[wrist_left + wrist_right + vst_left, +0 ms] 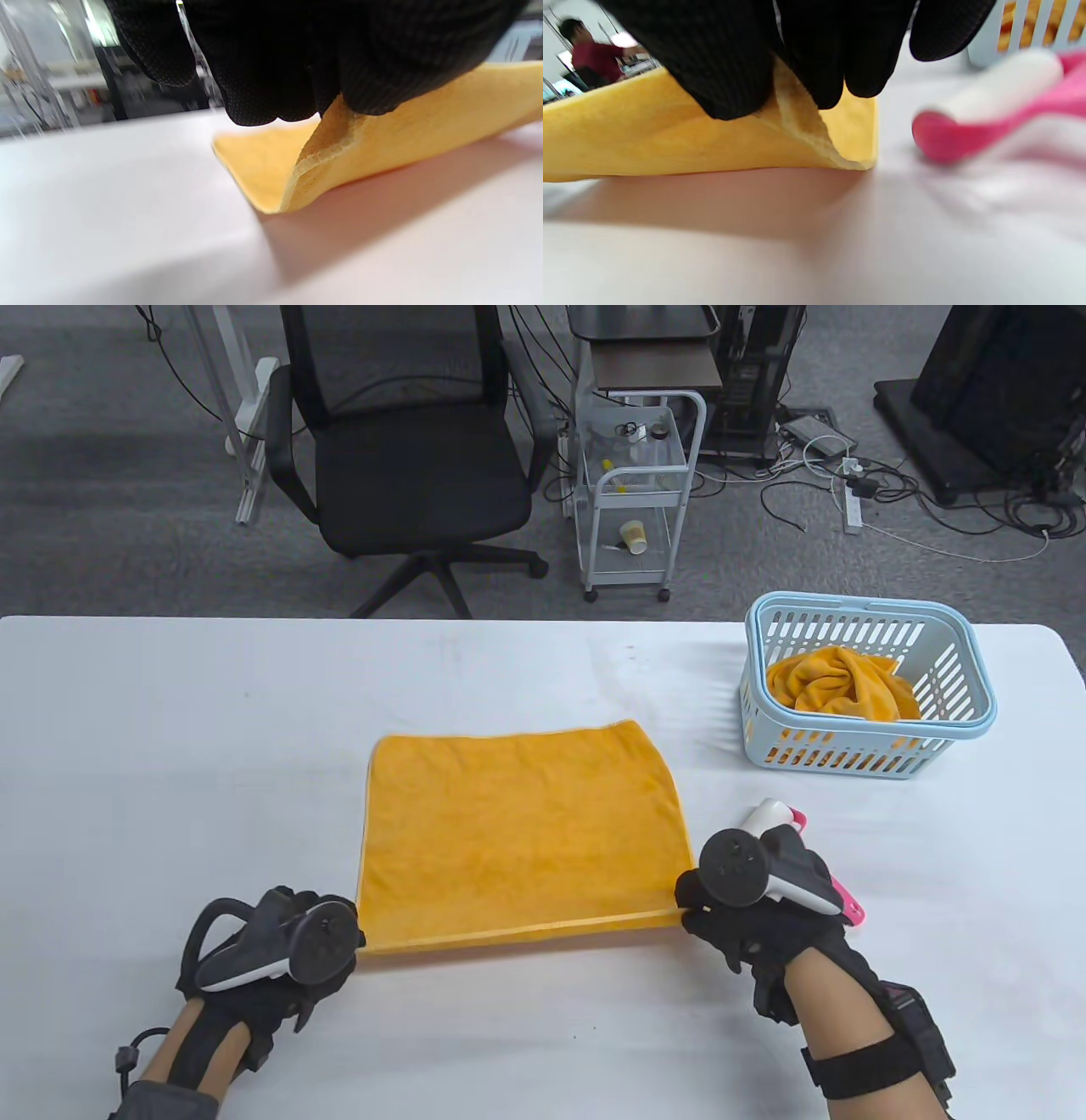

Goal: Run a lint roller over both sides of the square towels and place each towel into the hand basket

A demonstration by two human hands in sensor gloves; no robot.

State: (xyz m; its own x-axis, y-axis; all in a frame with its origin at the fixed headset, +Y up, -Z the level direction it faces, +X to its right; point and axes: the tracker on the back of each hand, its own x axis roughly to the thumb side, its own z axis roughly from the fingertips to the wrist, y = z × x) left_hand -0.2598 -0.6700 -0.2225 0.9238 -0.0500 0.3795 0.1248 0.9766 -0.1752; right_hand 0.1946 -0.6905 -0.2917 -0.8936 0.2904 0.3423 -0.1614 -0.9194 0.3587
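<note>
An orange square towel [517, 823] lies spread on the white table [170, 746], its near edge lifted off the surface. My left hand [335, 937] pinches the near left corner of the towel [382, 140]. My right hand [691, 903] pinches the near right corner of the towel [670, 140]. A pink and white lint roller [776, 819] lies on the table just right of my right hand, partly hidden by its tracker; in the right wrist view the roller [992, 97] shows beside the towel. A light blue hand basket [865, 687] at the back right holds a crumpled orange towel [840, 683].
A black office chair [399, 449] and a white wire cart [636, 492] stand on the floor beyond the table's far edge. Cables and a power strip [853, 496] lie on the carpet. A person in red [589, 51] is far off in the right wrist view.
</note>
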